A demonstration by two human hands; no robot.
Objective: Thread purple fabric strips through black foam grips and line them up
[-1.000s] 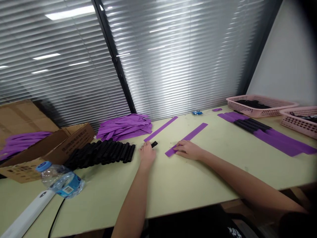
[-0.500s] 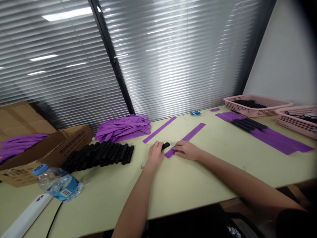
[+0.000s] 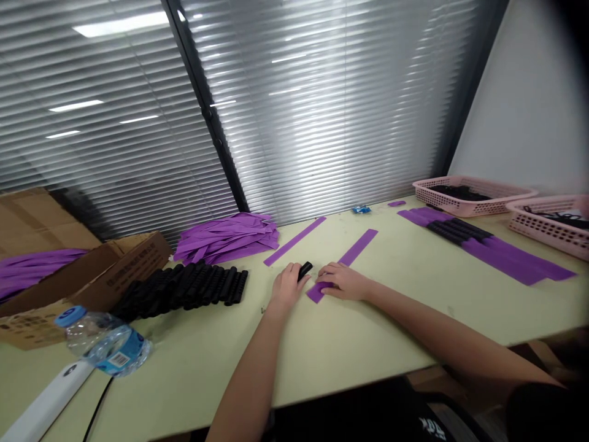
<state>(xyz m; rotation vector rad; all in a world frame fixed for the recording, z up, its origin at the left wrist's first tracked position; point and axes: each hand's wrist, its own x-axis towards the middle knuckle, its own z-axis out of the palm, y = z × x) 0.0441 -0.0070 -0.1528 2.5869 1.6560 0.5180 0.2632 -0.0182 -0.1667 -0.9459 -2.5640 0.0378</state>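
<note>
1. landmark: the long purple strip, flat and slantwise on the table, near end under the right hand.
2. right hand: fingers part-bent across the strip, touching it; cannot tell whether they pinch or only press.
3. left hand: just left of the strip's near end, fingers closed round a black tube, its upper end poking out.
4. left of the strip, farther back: a thinner purple strip, then a purple heap. black tube pile well to the strip's left.
5. well right of it: purple strips with black middles, side by side.
6. handling, my guess: strip light, limp, prone to skid or fold; best held close to an end, kept flat. tube light, stiffer, ridged perhaps, so decent grip; hold round the body, ends free. neither seems fragile.
</note>
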